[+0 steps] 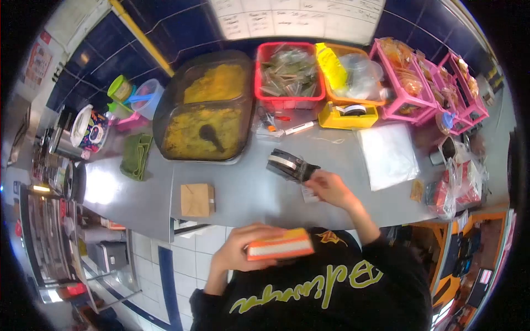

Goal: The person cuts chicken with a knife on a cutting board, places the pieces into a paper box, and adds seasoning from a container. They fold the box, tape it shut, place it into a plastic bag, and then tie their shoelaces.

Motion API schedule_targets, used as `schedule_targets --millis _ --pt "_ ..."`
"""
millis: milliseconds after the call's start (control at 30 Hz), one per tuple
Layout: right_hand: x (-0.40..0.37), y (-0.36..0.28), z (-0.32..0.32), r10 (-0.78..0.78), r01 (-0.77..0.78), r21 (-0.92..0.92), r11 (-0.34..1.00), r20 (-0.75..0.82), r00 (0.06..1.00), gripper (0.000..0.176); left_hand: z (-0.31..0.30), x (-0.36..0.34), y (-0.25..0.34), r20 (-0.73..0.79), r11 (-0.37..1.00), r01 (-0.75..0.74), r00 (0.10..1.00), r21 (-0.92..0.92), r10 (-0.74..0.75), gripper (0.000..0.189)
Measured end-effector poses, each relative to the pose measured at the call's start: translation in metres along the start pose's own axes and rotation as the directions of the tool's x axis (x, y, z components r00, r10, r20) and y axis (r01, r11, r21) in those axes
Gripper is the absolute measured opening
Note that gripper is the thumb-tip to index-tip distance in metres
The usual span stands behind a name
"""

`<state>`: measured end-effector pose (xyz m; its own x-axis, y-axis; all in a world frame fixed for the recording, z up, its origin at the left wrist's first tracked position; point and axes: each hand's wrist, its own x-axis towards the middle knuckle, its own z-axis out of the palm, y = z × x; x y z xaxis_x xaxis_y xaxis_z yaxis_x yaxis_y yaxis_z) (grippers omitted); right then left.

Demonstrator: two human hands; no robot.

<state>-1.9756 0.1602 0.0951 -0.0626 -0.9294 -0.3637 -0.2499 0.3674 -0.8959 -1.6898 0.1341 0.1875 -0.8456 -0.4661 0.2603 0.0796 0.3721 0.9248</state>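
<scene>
My left hand (243, 247) is wrapped round an orange and white box (280, 245), held in front of my black shirt. Over the steel counter, my right hand (327, 186) grips the end of a black tape dispenser (290, 165) with a roll in it. A small pale paper (309, 194) lies partly under my right hand. To the left on the counter sits a brown cardboard box (197, 199), near the front edge.
Behind are a black two-part tray (160, 128) of yellow food, a red basket (291, 102) of packets, a yellow tape holder (348, 118) and pink baskets (407, 107). White sheets (388, 157) lie right; a green cloth (136, 156) lies left.
</scene>
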Motion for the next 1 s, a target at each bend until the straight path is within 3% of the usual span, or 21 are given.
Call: schedule_targets --millis 33,67,133,200,233,367,433,467,500,533,567,633,667,700,733,800,833,867,933,967,1000 --pt "-0.002 0.031 0.002 0.069 -0.066 0.02 0.998 -0.266 0.961 0.028 -0.003 -0.012 -0.004 -0.045 0.982 0.17 0.984 -0.083 -0.174 0.054" --pt "-0.007 0.063 0.008 0.072 -0.068 0.022 0.997 -0.257 0.964 0.028 -0.003 -0.021 -0.008 -0.062 0.928 0.333 0.936 -0.168 -0.347 0.053" --pt "-0.02 0.097 0.021 0.024 -0.149 -0.18 0.972 -0.56 0.828 0.029 0.002 -0.029 -0.023 -0.117 0.891 0.378 0.902 -0.251 -0.416 0.045" --pt "-0.013 0.1 0.037 0.002 -0.131 -0.173 0.976 -0.596 0.803 0.031 0.01 -0.031 -0.045 -0.248 0.826 0.481 0.796 -0.293 -0.552 0.038" --pt "-0.008 0.096 0.043 -0.035 -0.101 -0.18 0.979 -0.627 0.778 0.033 0.014 -0.032 -0.067 -0.312 0.897 0.416 0.841 -0.152 -0.442 0.034" --pt "0.01 0.102 0.047 -0.095 -0.034 -0.199 0.979 -0.599 0.795 0.035 0.03 -0.018 -0.118 -0.39 0.899 0.402 0.81 -0.175 -0.438 0.033" --pt "0.01 0.101 0.04 -0.002 0.049 0.085 0.995 -0.478 0.878 0.029 0.034 -0.009 -0.139 -0.457 0.923 0.366 0.804 -0.121 -0.379 0.03" --pt "0.002 0.093 0.036 -0.005 0.049 0.081 0.996 -0.473 0.881 0.029 0.034 -0.007 -0.145 -0.463 0.923 0.366 0.801 -0.123 -0.379 0.03" --pt "-0.018 0.051 0.028 0.108 0.071 0.443 0.894 -0.365 0.925 0.026 0.034 -0.006 -0.148 -0.496 0.916 0.398 0.785 -0.055 -0.37 0.03" --pt "-0.033 0.02 0.024 0.174 0.049 0.743 0.667 -0.219 0.96 0.026 0.033 -0.005 -0.154 -0.528 0.902 0.431 0.769 0.013 -0.359 0.029" --pt "-0.039 0.006 0.025 0.177 0.043 0.741 0.67 -0.215 0.961 0.026 0.029 -0.01 -0.166 -0.502 0.828 0.433 0.836 0.355 -0.221 0.029" --pt "-0.046 -0.012 0.033 -0.164 0.262 0.448 0.855 -0.246 0.955 0.034 0.032 -0.014 -0.172 -0.592 0.825 0.43 0.792 0.367 -0.15 0.029" --pt "-0.04 -0.013 0.044 -0.166 0.264 0.444 0.856 -0.247 0.954 0.034 0.032 -0.013 -0.173 -0.67 0.82 0.422 0.74 0.387 -0.065 0.029" --pt "-0.028 -0.009 0.059 -0.293 0.33 0.164 0.93 -0.215 0.932 0.036 0.035 -0.014 -0.173 -0.749 0.808 0.433 0.662 0.399 0.015 0.029" --pt "-0.017 -0.001 0.071 -0.402 0.386 -0.127 0.914 -0.144 0.904 0.038 0.039 -0.014 -0.166 -0.751 0.809 0.431 0.66 0.399 0.018 0.029" --pt "-0.004 0.016 0.095 -0.456 0.411 -0.273 0.87 -0.129 0.881 0.037 0.049 -0.015 -0.147 -0.731 0.743 0.415 0.666 0.525 0.145 0.03" --pt "-0.001 0.02 0.102 -0.505 0.425 -0.408 0.808 -0.108 0.856 0.035 0.056 -0.015 -0.15 -0.655 0.738 0.363 0.743 0.568 0.138 0.031" --pt "0.0 0.026 0.102 -0.508 0.431 -0.409 0.804 -0.098 0.856 0.035 0.063 -0.014 -0.148 -0.661 0.737 0.37 0.737 0.566 0.138 0.031" --pt "-0.009 0.008 0.092 -0.507 0.334 -0.512 0.792 -0.245 0.826 0.033 0.077 -0.011 -0.142 -0.532 0.546 0.442 0.846 0.712 0.008 0.034" --pt "-0.007 0.001 0.08 -0.509 0.335 -0.517 0.787 -0.239 0.827 0.033 0.08 -0.015 -0.155 -0.547 0.566 0.44 0.837 0.697 0.024 0.037" --pt "-0.001 -0.005 0.06 -0.602 0.33 -0.583 0.742 -0.365 0.71 0.032 0.079 -0.013 -0.156 -0.553 0.57 0.442 0.833 0.693 0.026 0.037"
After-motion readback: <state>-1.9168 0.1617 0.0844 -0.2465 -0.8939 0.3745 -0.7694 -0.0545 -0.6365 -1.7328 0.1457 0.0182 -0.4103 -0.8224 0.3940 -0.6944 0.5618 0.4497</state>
